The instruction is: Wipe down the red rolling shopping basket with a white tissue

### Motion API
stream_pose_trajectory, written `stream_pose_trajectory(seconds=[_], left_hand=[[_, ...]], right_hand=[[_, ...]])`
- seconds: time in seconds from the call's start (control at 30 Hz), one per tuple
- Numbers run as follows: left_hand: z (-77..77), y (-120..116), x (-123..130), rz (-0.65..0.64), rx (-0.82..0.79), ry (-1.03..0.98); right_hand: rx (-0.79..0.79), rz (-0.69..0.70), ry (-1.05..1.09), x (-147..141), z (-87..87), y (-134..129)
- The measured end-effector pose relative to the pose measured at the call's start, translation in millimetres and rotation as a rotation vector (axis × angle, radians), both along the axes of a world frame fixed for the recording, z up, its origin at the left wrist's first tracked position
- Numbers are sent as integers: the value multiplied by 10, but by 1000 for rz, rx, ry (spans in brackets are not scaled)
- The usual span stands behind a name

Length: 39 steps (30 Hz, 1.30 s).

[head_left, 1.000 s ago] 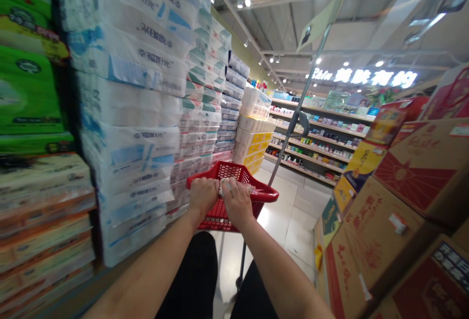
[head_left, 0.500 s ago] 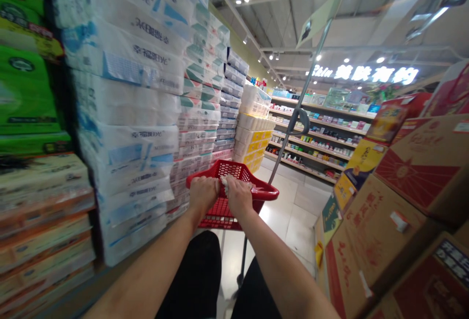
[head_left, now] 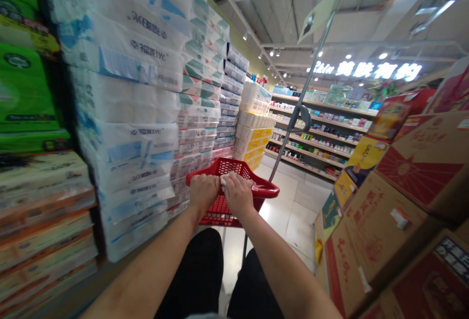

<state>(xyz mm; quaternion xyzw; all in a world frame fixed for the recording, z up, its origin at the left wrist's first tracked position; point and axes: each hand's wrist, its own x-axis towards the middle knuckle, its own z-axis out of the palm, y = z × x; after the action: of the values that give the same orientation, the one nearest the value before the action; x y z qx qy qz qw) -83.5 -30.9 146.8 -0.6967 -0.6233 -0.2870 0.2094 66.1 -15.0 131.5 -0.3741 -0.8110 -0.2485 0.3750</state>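
A red plastic shopping cart (head_left: 269, 191) stands in front of me, its perforated basket seen from behind. My left hand (head_left: 204, 193) is closed round the left part of its handle, knuckles up. Just to the right, my right hand (head_left: 237, 194) is closed over a crumpled white cloth or tissue (head_left: 223, 180) and presses it against the handle. Most of the cloth is hidden under the fingers. The two hands almost touch. A tall grey metal pole (head_left: 295, 118) with a hook rises at the cart's right side.
Stacked white paper packs (head_left: 139, 99) line the left side, with green packs (head_left: 25, 84) nearer me. Cardboard cartons (head_left: 381, 226) are piled on the right. Between them runs a pale tiled floor (head_left: 287, 211) toward shelves of small goods (head_left: 318, 136).
My right hand and the cloth have shifted slightly left on the handle, toward my left hand. The left hand stays in place. My knees have moved a little.
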Motion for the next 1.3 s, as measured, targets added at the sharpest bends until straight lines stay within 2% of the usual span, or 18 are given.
stream_pose_trajectory(seconds=[0.1, 0.2, 0.43, 0.73, 0.9, 1.13, 1.3], left_hand=[[-1, -3, 2, 8, -3, 0], [-10, 7, -5, 3, -13, -9], [-15, 11, -15, -12, 1, -3], [-8, -4, -5, -21, 9, -22], [-3, -6, -15, -22, -14, -5], [-32, 28, 4, -10, 19, -28], [-38, 27, 11, 2, 21, -34]], right_hand=[[55, 13, -38, 41, -119, -9], [62, 15, -42, 50, -165, 11], [-16, 16, 22, 7, -29, 43], [-30, 16, 32, 17, -15, 14], [-96, 9, 49, -10, 75, 6], [-252, -173, 78, -66, 235, 68], [-151, -128, 51, -64, 187, 49]])
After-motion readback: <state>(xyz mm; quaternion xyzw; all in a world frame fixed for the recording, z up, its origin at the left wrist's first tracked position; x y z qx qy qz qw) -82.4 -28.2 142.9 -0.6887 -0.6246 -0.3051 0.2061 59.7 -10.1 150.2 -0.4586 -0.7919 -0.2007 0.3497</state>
